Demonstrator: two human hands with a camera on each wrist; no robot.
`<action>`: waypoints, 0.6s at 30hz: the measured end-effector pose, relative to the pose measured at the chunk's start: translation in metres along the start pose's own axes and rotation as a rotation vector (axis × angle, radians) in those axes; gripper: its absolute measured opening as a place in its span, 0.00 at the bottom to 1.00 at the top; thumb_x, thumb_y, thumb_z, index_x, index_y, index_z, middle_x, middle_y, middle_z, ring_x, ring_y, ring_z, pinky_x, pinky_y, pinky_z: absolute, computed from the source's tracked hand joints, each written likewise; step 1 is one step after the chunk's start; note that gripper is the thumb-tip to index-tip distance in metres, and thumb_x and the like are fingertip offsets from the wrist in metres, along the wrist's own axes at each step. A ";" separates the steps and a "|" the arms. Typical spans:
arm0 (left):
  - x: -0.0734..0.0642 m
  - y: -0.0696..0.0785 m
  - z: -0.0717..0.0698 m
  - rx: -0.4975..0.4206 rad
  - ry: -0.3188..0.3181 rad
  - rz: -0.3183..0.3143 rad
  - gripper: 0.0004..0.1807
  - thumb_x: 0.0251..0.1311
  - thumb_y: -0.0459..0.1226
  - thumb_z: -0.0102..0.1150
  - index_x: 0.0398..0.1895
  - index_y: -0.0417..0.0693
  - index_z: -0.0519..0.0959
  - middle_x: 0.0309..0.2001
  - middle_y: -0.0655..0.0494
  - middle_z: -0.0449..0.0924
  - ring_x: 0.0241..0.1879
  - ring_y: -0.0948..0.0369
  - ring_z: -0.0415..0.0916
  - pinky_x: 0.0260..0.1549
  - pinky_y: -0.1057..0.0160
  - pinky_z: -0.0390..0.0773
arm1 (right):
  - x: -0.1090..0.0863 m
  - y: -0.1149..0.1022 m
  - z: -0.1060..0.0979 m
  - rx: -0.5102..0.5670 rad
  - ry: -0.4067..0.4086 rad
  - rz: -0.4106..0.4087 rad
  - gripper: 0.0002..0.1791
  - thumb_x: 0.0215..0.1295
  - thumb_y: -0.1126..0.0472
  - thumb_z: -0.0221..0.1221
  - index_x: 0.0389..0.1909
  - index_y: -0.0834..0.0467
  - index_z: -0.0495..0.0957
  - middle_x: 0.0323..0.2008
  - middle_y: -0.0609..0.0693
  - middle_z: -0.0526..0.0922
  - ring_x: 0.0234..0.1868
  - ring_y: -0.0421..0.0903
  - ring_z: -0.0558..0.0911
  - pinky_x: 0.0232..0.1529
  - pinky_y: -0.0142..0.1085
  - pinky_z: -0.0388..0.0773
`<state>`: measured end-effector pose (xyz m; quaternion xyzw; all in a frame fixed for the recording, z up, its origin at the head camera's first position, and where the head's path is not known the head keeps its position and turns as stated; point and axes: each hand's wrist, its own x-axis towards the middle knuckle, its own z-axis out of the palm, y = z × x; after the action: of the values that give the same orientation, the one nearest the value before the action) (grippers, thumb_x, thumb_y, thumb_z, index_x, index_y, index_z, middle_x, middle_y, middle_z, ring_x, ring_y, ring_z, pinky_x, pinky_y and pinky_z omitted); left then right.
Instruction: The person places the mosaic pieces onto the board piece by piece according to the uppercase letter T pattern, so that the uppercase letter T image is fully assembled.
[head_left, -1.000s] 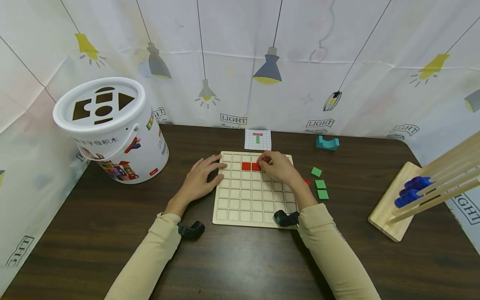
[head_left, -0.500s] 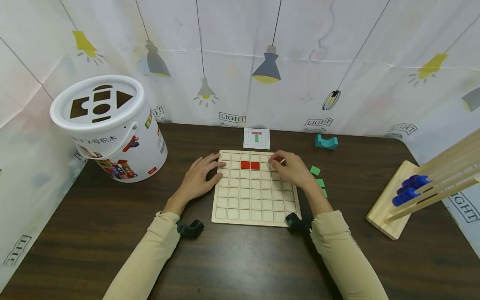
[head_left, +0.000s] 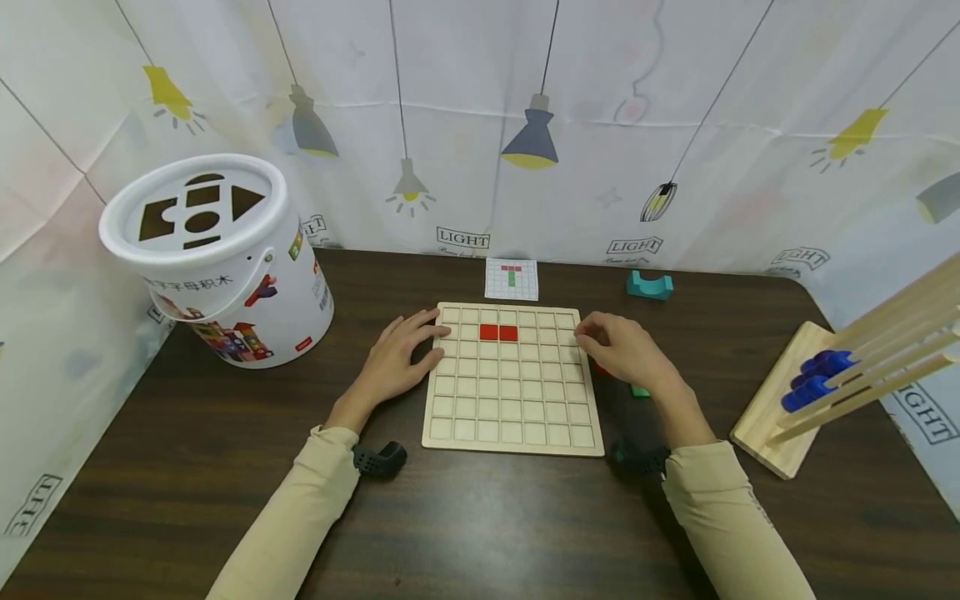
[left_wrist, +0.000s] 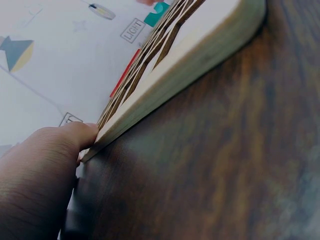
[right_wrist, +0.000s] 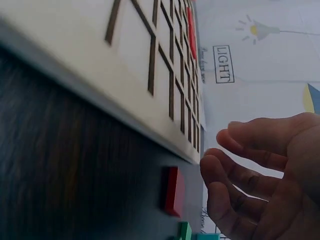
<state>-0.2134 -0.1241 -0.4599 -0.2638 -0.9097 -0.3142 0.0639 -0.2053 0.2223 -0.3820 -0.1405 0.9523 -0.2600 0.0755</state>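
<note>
A pale wooden grid board (head_left: 517,415) lies on the table, with two red square tiles (head_left: 488,332) side by side near its top. My left hand (head_left: 397,358) rests against the board's left edge, fingers spread; its thumb side meets the rim in the left wrist view. Past the right edge hovers my right hand (head_left: 628,357), fingers loosely bent, with nothing between thumb and fingertips in the right wrist view. Under it on the table lie a loose red tile (right_wrist: 175,192) and a green tile (head_left: 640,391); other green tiles are hidden by the hand in the head view.
Behind the board lies a small grid card (head_left: 512,279) with a red and green T pattern. A teal arch block (head_left: 649,286) sits to its right. A white lidded bucket (head_left: 247,308) stands at left, a wooden peg stand with blue beads (head_left: 813,387) at right.
My right hand has moved from the red tiles across the board to the right, past its edge, over the loose tiles. The left hand stays at the board's left edge.
</note>
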 end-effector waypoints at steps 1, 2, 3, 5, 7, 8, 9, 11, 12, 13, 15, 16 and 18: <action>0.000 0.000 0.000 -0.001 0.000 -0.001 0.20 0.66 0.45 0.53 0.60 0.52 0.75 0.70 0.48 0.61 0.71 0.50 0.56 0.71 0.42 0.48 | -0.002 0.000 -0.001 -0.015 -0.010 0.012 0.13 0.69 0.58 0.53 0.48 0.61 0.77 0.42 0.56 0.82 0.32 0.47 0.76 0.36 0.40 0.74; 0.000 0.000 -0.001 -0.002 0.000 -0.001 0.20 0.66 0.45 0.53 0.60 0.52 0.75 0.70 0.48 0.61 0.71 0.49 0.56 0.70 0.42 0.48 | -0.004 0.001 -0.002 -0.028 -0.018 0.021 0.13 0.69 0.58 0.54 0.48 0.61 0.77 0.42 0.57 0.82 0.32 0.47 0.76 0.36 0.41 0.75; 0.000 0.000 -0.001 0.000 -0.001 0.000 0.20 0.66 0.45 0.53 0.60 0.52 0.75 0.70 0.48 0.61 0.71 0.49 0.56 0.70 0.42 0.48 | -0.006 0.001 -0.003 -0.039 -0.020 0.028 0.13 0.68 0.58 0.55 0.48 0.61 0.77 0.42 0.57 0.82 0.33 0.48 0.77 0.36 0.42 0.75; 0.001 0.001 0.000 -0.004 0.003 0.005 0.20 0.66 0.45 0.53 0.60 0.52 0.75 0.70 0.48 0.61 0.71 0.49 0.56 0.70 0.41 0.48 | -0.010 0.003 -0.003 -0.057 -0.019 0.047 0.13 0.67 0.58 0.55 0.48 0.61 0.77 0.43 0.58 0.81 0.36 0.50 0.78 0.38 0.44 0.76; 0.000 0.000 0.000 -0.003 0.005 0.008 0.21 0.66 0.45 0.53 0.60 0.52 0.75 0.70 0.48 0.61 0.71 0.49 0.55 0.70 0.41 0.48 | -0.014 0.006 -0.002 -0.075 -0.015 0.053 0.13 0.67 0.58 0.56 0.48 0.61 0.77 0.44 0.58 0.80 0.40 0.51 0.78 0.39 0.46 0.76; 0.000 0.000 0.000 -0.001 0.006 0.008 0.21 0.66 0.45 0.53 0.60 0.52 0.75 0.70 0.48 0.61 0.71 0.49 0.55 0.70 0.41 0.48 | -0.016 0.007 -0.001 -0.079 -0.017 0.047 0.13 0.66 0.58 0.57 0.48 0.61 0.77 0.44 0.59 0.79 0.41 0.52 0.78 0.39 0.46 0.76; -0.001 0.000 0.000 0.000 0.007 0.006 0.21 0.66 0.45 0.53 0.60 0.52 0.75 0.70 0.48 0.61 0.71 0.49 0.55 0.70 0.41 0.48 | -0.018 0.008 0.000 -0.084 -0.021 0.046 0.14 0.66 0.58 0.57 0.48 0.61 0.76 0.44 0.59 0.78 0.41 0.52 0.78 0.38 0.46 0.76; -0.003 -0.001 0.001 0.001 0.005 -0.002 0.21 0.66 0.46 0.53 0.60 0.52 0.75 0.70 0.49 0.61 0.71 0.49 0.55 0.70 0.42 0.47 | -0.021 0.010 0.002 -0.092 -0.034 0.042 0.14 0.65 0.58 0.57 0.49 0.61 0.76 0.44 0.58 0.77 0.40 0.52 0.77 0.36 0.44 0.75; -0.004 -0.002 0.001 0.008 0.002 -0.002 0.21 0.66 0.46 0.53 0.60 0.52 0.75 0.70 0.49 0.61 0.71 0.49 0.55 0.70 0.41 0.47 | -0.023 0.011 0.003 -0.097 -0.042 0.037 0.15 0.65 0.59 0.58 0.49 0.61 0.76 0.44 0.58 0.76 0.40 0.51 0.76 0.36 0.43 0.74; -0.004 -0.002 0.001 0.008 0.002 -0.002 0.21 0.66 0.46 0.53 0.60 0.52 0.75 0.70 0.49 0.61 0.71 0.49 0.55 0.70 0.42 0.47 | -0.024 0.012 0.003 -0.102 -0.046 0.034 0.15 0.65 0.59 0.58 0.50 0.60 0.76 0.44 0.58 0.76 0.39 0.51 0.76 0.35 0.43 0.74; -0.004 -0.002 0.001 0.008 0.010 0.001 0.21 0.66 0.46 0.54 0.60 0.52 0.75 0.70 0.49 0.61 0.71 0.49 0.56 0.70 0.41 0.48 | -0.027 0.014 0.003 -0.109 -0.045 0.028 0.15 0.65 0.59 0.58 0.50 0.60 0.76 0.43 0.57 0.76 0.39 0.50 0.76 0.35 0.43 0.74; -0.003 -0.002 0.002 0.009 0.015 0.006 0.21 0.66 0.45 0.54 0.60 0.52 0.75 0.70 0.49 0.61 0.71 0.49 0.56 0.70 0.41 0.48 | -0.028 0.015 0.003 -0.112 -0.042 0.021 0.14 0.65 0.59 0.58 0.49 0.60 0.76 0.43 0.57 0.76 0.39 0.50 0.76 0.34 0.43 0.74; -0.001 -0.002 0.004 0.011 0.019 0.018 0.20 0.66 0.45 0.54 0.59 0.52 0.75 0.70 0.48 0.62 0.71 0.49 0.56 0.70 0.41 0.49 | -0.031 0.017 0.002 -0.123 -0.032 0.014 0.14 0.64 0.60 0.59 0.49 0.60 0.76 0.43 0.57 0.76 0.39 0.50 0.76 0.34 0.44 0.74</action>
<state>-0.2133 -0.1235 -0.4639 -0.2687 -0.9083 -0.3112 0.0769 -0.1793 0.2447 -0.3897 -0.1425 0.9661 -0.1984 0.0839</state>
